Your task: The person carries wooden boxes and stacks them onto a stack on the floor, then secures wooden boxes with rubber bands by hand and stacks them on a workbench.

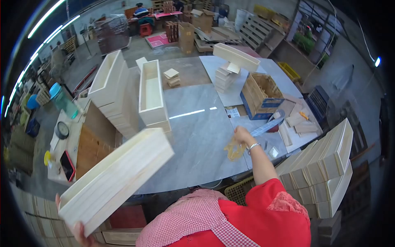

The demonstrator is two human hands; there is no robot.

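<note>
My left hand [80, 233] grips the lower end of a long, pale wooden box [119, 179], which is tilted up to the right at the table's front left. Part of that hand is hidden behind the box. Over the right side of the table, my right hand [243, 136] has its fingers closed on a tangle of tan rubber bands [234, 152]; a bracelet circles the wrist. A blue-and-white printed strip [265, 126] lies just beyond this hand. Another long wooden box [151, 88] rests on the table on top of a second one.
Stacked boxes stand at left [109, 88] and banded boxes at right [319, 173]. The grey table [197, 136] also holds a wooden crate [263, 92], small wooden squares [172, 76] and another stack [226, 76]. A side stand carries a bottle [63, 100] and a phone [67, 165].
</note>
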